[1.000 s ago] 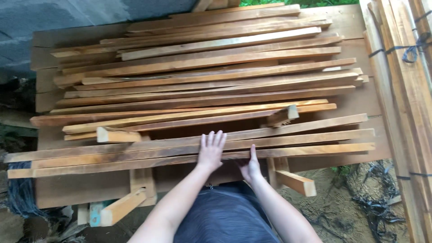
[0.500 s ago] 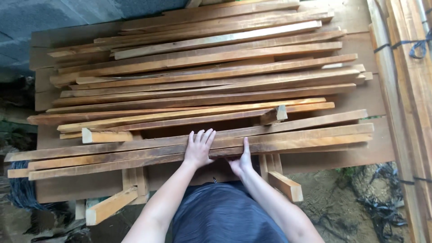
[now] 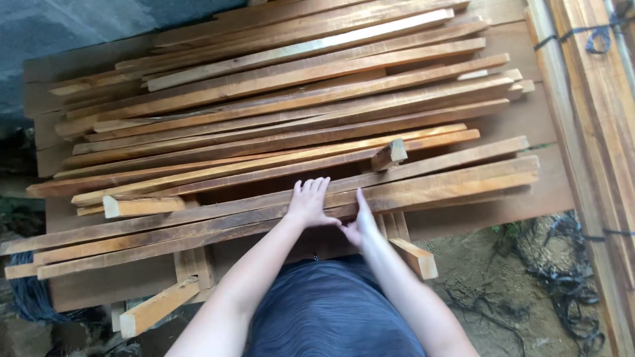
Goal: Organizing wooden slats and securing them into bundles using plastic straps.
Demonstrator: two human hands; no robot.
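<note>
**Kid:** So, what are the hands doing?

**Helper:** The left hand (image 3: 309,203) lies flat with its fingers stretched out. It presses down on top of the long wooden slats (image 3: 423,188) at the near edge of the wooden table (image 3: 522,205). It does not wrap around anything.

**Kid:** And the other hand?

**Helper:** The right hand (image 3: 357,230) is right beside the left one, and the two touch. Its thumb points up over the front slat. The other fingers curl under the near side of that slat, so it looks like a loose hold. I cannot see those fingers well.

**Kid:** Where are those slats?

**Helper:** They lie side by side along the near edge of the table, going from the left end to the right end. Behind them sits a big pile of more slats (image 3: 284,99), reaching to the far edge.

**Kid:** What else is there?

**Helper:** A short wood block (image 3: 389,155) sticks up on the pile, just past the hands. Another short piece (image 3: 142,206) lies near the left end. Tied bundles of wood (image 3: 595,99) lie past the right edge of the table.
</note>
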